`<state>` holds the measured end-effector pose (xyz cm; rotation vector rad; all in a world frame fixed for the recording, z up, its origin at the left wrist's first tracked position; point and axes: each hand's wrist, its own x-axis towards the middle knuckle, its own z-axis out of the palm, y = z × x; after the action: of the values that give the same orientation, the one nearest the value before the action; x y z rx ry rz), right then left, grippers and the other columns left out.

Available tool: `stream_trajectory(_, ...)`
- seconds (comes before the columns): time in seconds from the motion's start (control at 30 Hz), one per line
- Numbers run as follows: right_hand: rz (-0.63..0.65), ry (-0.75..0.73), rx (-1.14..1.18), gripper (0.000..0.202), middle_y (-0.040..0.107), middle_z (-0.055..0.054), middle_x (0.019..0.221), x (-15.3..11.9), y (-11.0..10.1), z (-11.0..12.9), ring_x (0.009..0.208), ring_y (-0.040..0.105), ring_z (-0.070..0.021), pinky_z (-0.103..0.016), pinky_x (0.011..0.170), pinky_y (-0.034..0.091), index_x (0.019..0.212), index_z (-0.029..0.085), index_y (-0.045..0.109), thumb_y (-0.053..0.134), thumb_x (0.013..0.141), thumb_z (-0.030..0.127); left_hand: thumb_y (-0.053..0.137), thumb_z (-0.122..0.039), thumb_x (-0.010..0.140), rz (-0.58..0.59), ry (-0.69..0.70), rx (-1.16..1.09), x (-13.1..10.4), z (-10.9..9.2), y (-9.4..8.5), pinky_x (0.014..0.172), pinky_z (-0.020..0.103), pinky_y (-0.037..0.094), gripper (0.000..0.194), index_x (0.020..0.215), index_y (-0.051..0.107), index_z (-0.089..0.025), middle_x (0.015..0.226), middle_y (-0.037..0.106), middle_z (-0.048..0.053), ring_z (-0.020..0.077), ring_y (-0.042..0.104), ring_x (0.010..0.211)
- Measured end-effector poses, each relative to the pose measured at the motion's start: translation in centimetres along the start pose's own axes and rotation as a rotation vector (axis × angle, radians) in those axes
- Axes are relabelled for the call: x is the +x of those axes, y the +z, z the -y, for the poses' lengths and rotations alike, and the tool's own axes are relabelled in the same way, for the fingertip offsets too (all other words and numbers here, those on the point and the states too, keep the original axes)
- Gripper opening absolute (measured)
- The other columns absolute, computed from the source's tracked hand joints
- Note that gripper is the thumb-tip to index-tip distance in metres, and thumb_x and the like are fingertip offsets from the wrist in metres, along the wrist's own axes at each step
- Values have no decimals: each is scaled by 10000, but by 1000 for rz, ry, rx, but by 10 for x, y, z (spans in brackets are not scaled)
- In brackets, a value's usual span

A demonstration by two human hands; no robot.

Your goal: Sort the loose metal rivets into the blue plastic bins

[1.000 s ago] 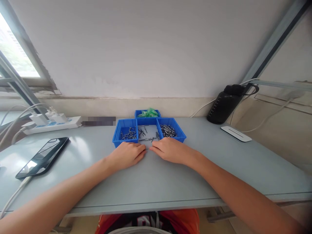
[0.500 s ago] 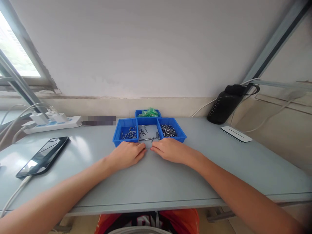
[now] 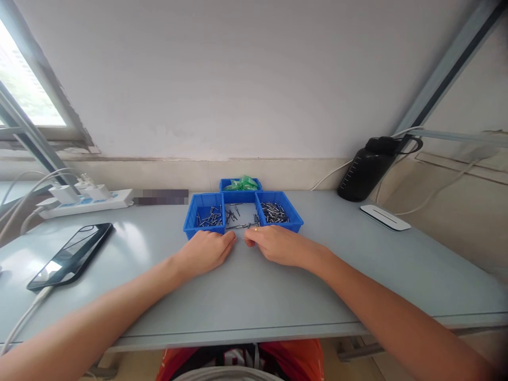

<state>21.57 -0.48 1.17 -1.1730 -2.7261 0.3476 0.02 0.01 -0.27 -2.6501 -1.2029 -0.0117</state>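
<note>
My left hand (image 3: 209, 247) rests on the grey table in front of the left blue bin (image 3: 192, 225), fingers pressed together; what they hold is too small to name. Facing it across a small gap, my right hand (image 3: 273, 243) is closed in a pinch, with a tiny yellowish spot at its fingertips that I cannot make out. A tiny metal tip shows between the hands. Small metal pins (image 3: 210, 217) lie in the left bin, and a denser pile (image 3: 274, 212) fills part of the right blue bin (image 3: 294, 217). Several loose pins (image 3: 234, 212) lie between the bins.
Behind stands a blue bin (image 3: 241, 196) with green plastic bags (image 3: 243, 183). A phone (image 3: 71, 256) and a power strip (image 3: 87, 203) are at the left. On the right are a black bottle (image 3: 367, 169) and a white flat device (image 3: 384, 217). The table's front edge (image 3: 238, 338) runs below my arms.
My right fingertips have shifted and curled, and the yellowish spot now shows there. Less of the thin metal piece between my hands is visible. My left hand has barely moved.
</note>
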Motion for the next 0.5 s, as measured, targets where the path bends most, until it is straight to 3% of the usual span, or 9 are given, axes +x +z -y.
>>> stream_trajectory(0.13, -15, 3, 2, 263, 621, 9, 829, 0, 0, -2, 699, 540, -126, -232, 585, 329, 873, 217, 485, 366, 772, 6, 237, -287, 975, 13, -21, -10, 0, 0, -1, 466, 255, 323, 315, 920, 529, -183, 622, 627, 28, 202, 610, 535)
stream_trajectory(0.37, -39, -74, -4, 314, 637, -9, 872, 1, -1, 0, 775, 565, -133, -239, 656, 352, 911, 211, 555, 372, 773, -4, 228, -347, 979, 32, -69, -44, 0, -1, -2, 527, 277, 414, 329, 1017, 519, -198, 688, 660, 32, 229, 648, 612)
stream_trajectory(0.5, -207, 53, -116, 341, 646, -22, 929, 2, -7, -4, 823, 564, -146, -250, 670, 353, 945, 204, 570, 353, 786, -5, 270, -382, 963, 36, -90, -30, 1, -2, -5, 555, 311, 453, 328, 1063, 519, -194, 699, 666, 39, 257, 661, 652)
